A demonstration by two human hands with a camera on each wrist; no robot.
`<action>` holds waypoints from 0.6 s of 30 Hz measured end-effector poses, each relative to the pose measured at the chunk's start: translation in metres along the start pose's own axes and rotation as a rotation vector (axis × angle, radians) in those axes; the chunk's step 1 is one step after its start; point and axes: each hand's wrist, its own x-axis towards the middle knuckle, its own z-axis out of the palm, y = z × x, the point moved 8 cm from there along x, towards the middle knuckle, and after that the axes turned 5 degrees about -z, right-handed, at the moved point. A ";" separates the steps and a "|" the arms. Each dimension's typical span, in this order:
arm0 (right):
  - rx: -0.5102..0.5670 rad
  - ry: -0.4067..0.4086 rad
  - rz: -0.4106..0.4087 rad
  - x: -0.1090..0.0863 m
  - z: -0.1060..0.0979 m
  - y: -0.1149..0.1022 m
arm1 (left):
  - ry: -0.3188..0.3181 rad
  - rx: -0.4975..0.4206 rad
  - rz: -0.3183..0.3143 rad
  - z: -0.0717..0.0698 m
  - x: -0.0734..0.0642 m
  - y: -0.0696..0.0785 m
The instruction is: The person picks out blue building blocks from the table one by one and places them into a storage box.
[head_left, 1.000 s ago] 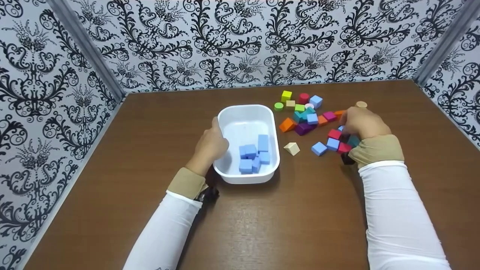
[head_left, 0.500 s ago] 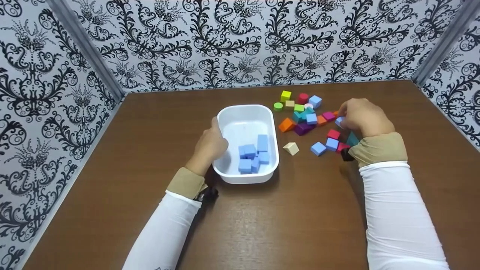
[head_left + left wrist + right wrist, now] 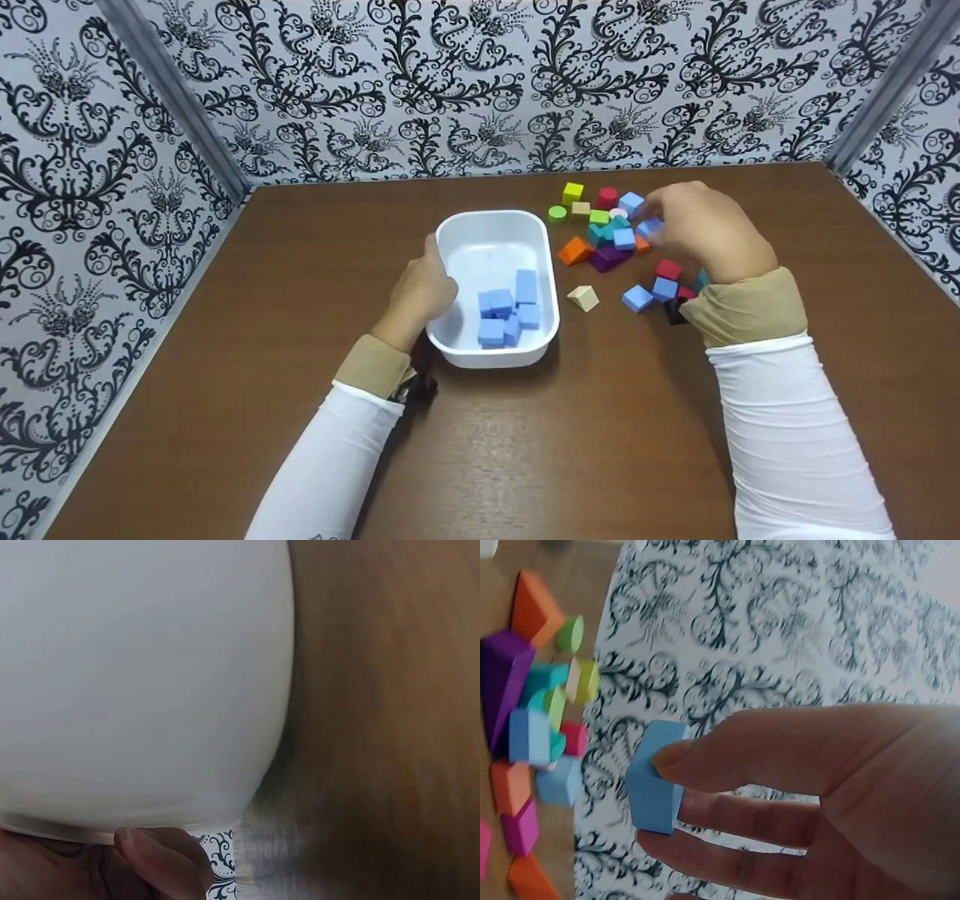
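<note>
A white plastic tub [image 3: 491, 225] stands in the middle of the table, with several light blue blocks [image 3: 499, 302] lying in its near half. My left hand [image 3: 424, 289] grips the tub's left rim; the left wrist view shows its fingers [image 3: 161, 862] at the edge beside the tub's wall. Between the thumb and fingers of my right hand [image 3: 709, 229] is a light blue block [image 3: 655, 776], pinched above the loose blocks. Near that hand lie another light blue block [image 3: 624, 239], a red block [image 3: 668, 270] and a purple block [image 3: 609, 259].
Several coloured blocks lie right of the tub, among them an orange block [image 3: 575, 250], a yellow cube [image 3: 573, 193] and a cream triangular block [image 3: 583, 298]. Patterned walls [image 3: 465, 90] close off the back and sides of the brown table [image 3: 480, 450].
My right hand has picked up a light blue block from the right of the pile and moved left with it. My left hand and the tub have stayed in place.
</note>
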 end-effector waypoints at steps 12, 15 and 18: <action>-0.141 0.016 -0.209 0.003 0.019 -0.064 | -0.010 -0.029 -0.014 0.001 -0.001 0.001; -0.141 0.023 -0.249 0.003 0.023 -0.074 | -0.006 -0.028 -0.009 0.000 -0.002 0.002; -0.118 0.020 -0.302 0.003 0.028 -0.084 | 0.004 -0.023 -0.006 -0.001 -0.003 0.002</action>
